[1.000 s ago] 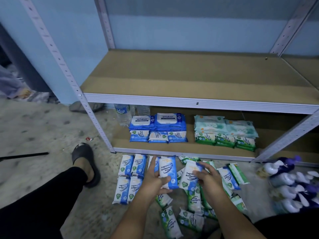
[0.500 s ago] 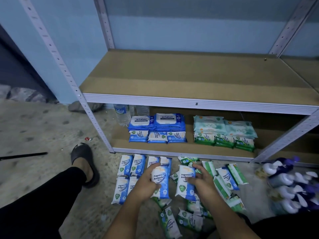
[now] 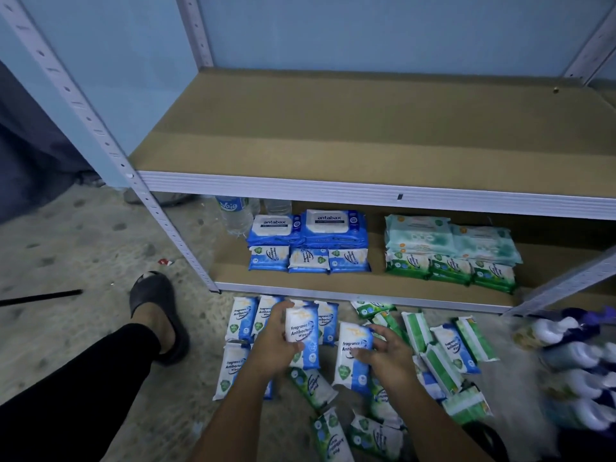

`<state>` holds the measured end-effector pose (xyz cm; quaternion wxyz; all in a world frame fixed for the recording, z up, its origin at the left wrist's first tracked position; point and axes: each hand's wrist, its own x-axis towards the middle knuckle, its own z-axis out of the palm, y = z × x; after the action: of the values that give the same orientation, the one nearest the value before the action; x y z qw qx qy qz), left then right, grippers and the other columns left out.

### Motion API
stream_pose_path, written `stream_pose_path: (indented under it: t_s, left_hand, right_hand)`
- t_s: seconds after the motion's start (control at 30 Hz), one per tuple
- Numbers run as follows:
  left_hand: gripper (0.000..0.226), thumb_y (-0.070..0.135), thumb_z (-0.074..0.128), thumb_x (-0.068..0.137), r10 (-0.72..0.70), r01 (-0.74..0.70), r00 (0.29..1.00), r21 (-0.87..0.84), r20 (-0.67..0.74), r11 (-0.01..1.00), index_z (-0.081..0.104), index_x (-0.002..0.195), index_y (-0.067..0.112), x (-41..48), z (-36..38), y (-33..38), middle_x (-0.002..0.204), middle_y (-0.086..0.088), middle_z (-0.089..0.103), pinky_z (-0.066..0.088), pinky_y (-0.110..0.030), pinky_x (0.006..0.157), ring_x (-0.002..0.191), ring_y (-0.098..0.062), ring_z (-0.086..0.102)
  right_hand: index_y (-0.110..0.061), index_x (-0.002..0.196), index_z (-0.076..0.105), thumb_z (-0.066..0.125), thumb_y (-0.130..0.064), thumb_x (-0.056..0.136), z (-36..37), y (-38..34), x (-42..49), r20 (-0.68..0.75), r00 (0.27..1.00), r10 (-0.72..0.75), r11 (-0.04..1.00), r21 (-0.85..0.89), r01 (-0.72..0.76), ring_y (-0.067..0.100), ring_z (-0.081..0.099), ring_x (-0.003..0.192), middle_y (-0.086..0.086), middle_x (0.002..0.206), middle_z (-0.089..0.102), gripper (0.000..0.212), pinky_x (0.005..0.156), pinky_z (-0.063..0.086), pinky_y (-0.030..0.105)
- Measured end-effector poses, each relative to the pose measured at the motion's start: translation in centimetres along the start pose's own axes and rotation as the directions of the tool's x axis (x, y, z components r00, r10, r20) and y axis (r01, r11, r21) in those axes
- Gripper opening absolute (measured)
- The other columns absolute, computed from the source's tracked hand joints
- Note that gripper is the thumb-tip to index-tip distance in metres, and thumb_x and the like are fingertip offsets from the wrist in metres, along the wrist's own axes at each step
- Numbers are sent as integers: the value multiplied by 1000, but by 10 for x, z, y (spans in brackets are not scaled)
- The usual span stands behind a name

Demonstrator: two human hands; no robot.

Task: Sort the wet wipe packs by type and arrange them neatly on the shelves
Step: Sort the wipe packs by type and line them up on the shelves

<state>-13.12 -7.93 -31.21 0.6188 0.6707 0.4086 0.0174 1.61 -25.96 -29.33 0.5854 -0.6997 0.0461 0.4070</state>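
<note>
1. The lower shelf holds two groups of wet wipes, set apart.
2. The left group has two piles of large blue packs at the back and three small blue packs in a row in front.
3. The right group has two piles of large pale green packs behind three small green packs.
4. Two water bottles stand at the shelf's back left.
5. On the floor, at least five loose blue packs lie in rows on the left, and loose green packs, too jumbled to count, are scattered on the right.
6. The left hand is low over the floor rows, fingers wrapped round an upright blue pack.
7. The right hand, just beside it, grips a second blue pack by its edge, fingers curled.
</note>
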Motion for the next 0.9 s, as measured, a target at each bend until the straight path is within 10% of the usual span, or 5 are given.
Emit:
stream_pose_path:
  t_s: [0.43, 0.9]
  left_hand:
    - [81, 3, 80, 78, -13, 3, 1000, 327, 27, 945, 40, 143, 31, 140, -12, -39, 121, 0, 55, 57, -41, 86, 112, -21, 60]
    - [79, 3, 74, 82, -48, 74, 996, 447, -69, 891, 41, 148, 30, 171, 6, -76, 121, -6, 63, 58, -40, 67, 79, -22, 64]
  right_hand:
    - [-14, 111, 70, 84, 9, 70, 50, 28, 149, -32, 999, -27, 960, -279, 17, 24, 73, 82, 11, 90, 72, 50, 72, 61, 42]
    - [-17, 117, 69, 81, 2, 77, 74, 66, 198, -56, 998, -15, 883, -468, -13, -5, 59, 72, -17, 79, 64, 46, 83, 59, 34]
